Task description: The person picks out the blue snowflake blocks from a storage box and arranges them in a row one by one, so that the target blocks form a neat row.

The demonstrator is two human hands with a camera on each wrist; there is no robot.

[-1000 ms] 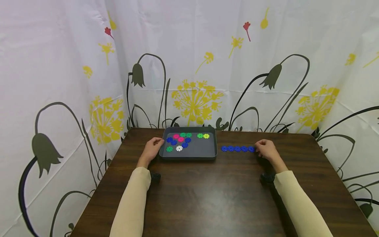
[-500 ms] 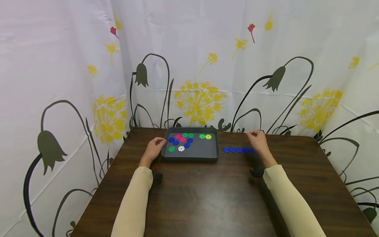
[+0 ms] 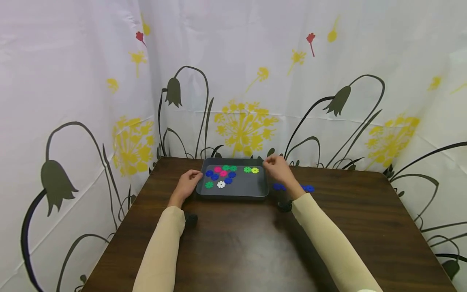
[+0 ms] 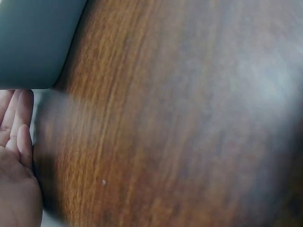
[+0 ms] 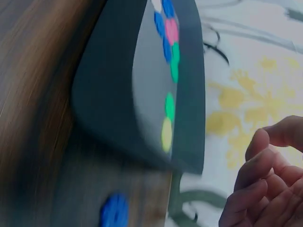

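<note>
Discs lie in a tray at centre frame, blue discs on the table just right. The left hand, fingers extended, rests at the tray's left edge; the right hand, loosely curled, nothing visible inside, hangs by the upper-right corner. The discs look light, stiff, likely slick, best pinched by notched rims.

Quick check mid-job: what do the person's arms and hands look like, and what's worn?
Both arms wear plain cream fabric: the long left sleeve and right sleeve end near the wrists. The left hand and right hand wear no gloves. A small black object shows beside each wrist; its details are too small to tell.
</note>
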